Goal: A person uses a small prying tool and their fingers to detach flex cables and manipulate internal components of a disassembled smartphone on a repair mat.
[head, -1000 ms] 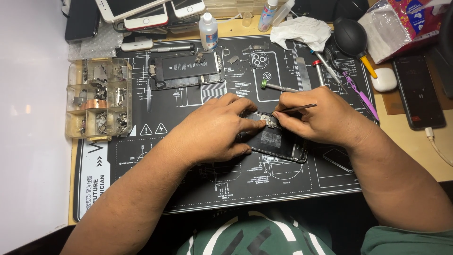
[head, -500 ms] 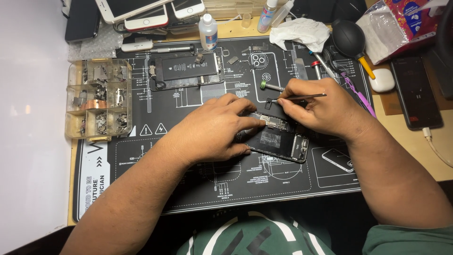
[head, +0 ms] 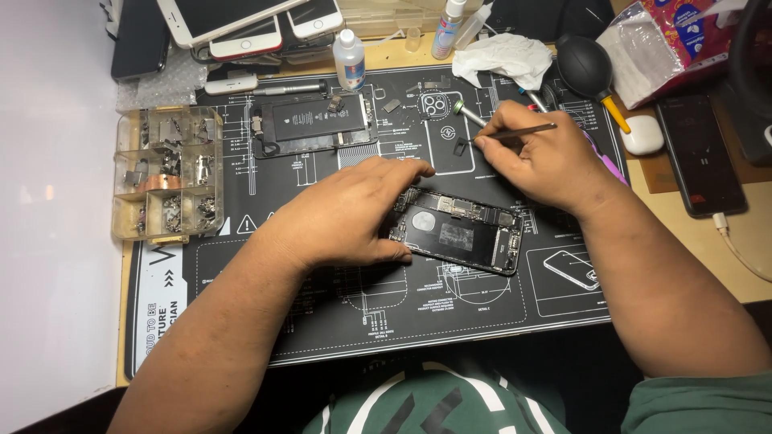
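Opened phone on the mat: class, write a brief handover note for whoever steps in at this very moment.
Left hand rests flat on the mat, steadying the opened phone at its left end.
Right hand holds tweezers, tips on a small part above the phone.
Done: phone lies open, insides exposed; a second opened phone lies further back.
Left: the small part is not yet set down.

A wooden counter (head: 683,217) carries a black printed work mat (head: 322,321) across the middle of the frame. On the mat lie an opened phone (head: 458,233) at centre and a second opened phone body (head: 314,124) above it. A clear parts box (head: 165,173) sits at left, a dark phone (head: 700,153) at right.
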